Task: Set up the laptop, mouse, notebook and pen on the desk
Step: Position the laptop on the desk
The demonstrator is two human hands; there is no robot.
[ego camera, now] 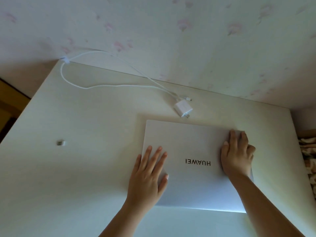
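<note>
A silver laptop (193, 144) lies closed and flat on the white desk (77, 177), right of centre, its logo upside down to me. My left hand (148, 173) rests flat on the lid's left edge, fingers spread. My right hand (236, 154) presses on the lid's right side, fingers reaching toward the far right corner. Neither hand grips anything. No mouse, notebook or pen is in view.
A white charger plug (183, 109) lies just beyond the laptop's far edge, its white cable (95, 86) looping left to the desk's far left corner. A small USB dongle (60, 143) sits on the left. Flowered wallpaper backs the desk; patterned fabric (309, 154) lies off the right edge.
</note>
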